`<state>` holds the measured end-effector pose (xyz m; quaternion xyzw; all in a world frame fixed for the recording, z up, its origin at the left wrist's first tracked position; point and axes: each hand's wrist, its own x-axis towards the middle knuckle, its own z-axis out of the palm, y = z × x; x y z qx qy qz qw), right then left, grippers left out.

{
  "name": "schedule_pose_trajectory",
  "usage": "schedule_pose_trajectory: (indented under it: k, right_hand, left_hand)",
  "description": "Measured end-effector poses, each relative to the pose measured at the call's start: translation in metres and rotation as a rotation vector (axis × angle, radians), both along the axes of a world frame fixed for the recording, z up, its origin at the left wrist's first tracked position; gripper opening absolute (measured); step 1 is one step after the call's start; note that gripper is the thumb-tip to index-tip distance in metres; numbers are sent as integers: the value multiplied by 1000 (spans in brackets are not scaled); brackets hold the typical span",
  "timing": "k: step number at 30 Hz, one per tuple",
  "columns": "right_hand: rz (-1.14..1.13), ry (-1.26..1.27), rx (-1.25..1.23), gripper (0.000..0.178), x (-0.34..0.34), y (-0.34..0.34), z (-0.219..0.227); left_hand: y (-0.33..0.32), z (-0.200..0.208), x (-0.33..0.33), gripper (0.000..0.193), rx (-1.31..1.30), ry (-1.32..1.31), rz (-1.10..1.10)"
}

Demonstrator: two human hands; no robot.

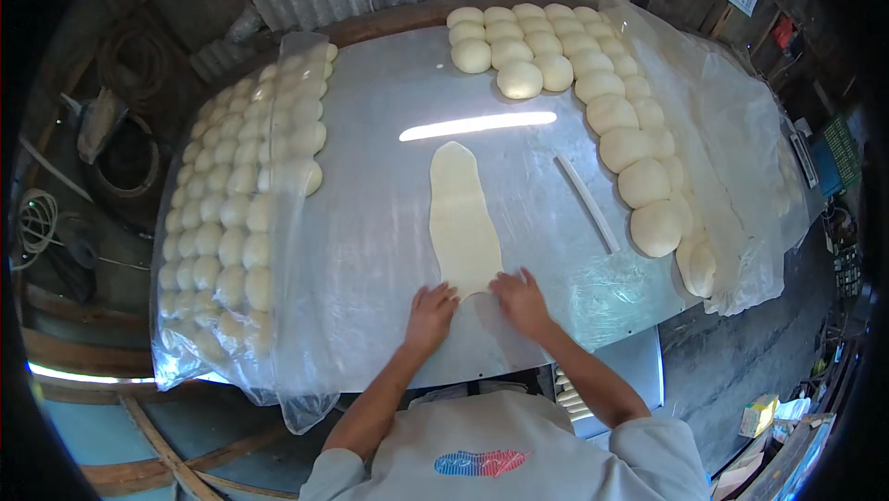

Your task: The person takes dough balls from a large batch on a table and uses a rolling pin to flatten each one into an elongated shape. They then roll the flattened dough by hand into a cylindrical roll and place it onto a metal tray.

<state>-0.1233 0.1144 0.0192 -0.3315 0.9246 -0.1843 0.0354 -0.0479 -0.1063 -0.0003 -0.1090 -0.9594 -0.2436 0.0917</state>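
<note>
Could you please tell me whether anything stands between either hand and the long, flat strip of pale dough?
Nothing visible does: the left hand and right hand are at the near corners of the long, flat strip of pale dough. The slim white stick lies apart, to its right, on the shiny grey metal table.

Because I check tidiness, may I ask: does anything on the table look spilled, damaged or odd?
Nothing looks clearly spilled or damaged. Only the right plastic sheet looks untidy: crumpled, hanging past the edge of the table, beside uncovered dough balls.
</note>
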Motion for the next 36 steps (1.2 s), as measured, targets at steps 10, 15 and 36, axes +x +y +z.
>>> schedule_pose_trajectory:
  k: [10, 15, 36]
  right_hand:
    - [-18, 303, 184, 42, 78, -3, 24]
    - [-8, -316, 298, 48, 62, -29, 84]
    - [5, 232, 80, 45, 92, -14, 10]
  left_hand:
    - [32, 24, 62, 45, -306, 21, 70]
    - [38, 38, 72, 46, -275, -82, 135]
    - [37, 22, 72, 55, -201, -88, 34]
